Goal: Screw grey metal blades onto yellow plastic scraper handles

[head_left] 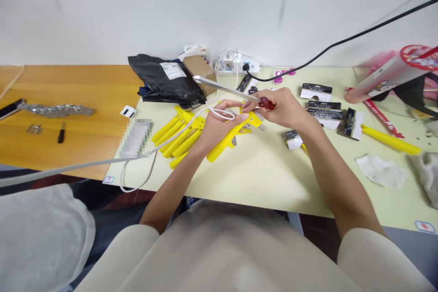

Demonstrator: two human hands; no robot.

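Left hand (216, 127) curled, right hand (283, 106) clenched (close together).

Yellow and deep red lead my view.
I see bright yellow on the tool (221, 147) and the piled handles (186, 143), and deep red on the grip (267, 102) of the silver-shafted screwdriver (227, 89). I get white on the cable (85, 164), black on the bag (159, 86) with its white label (173, 70), and brown on the box (200, 67). I make out black-and-white cards (325, 106), a pinkish tube (379, 75) with a red-and-white patterned top (419, 54), a red strip (383, 118) marked in white, a pale cream table (246, 182) and an orange-brown table (102, 100).
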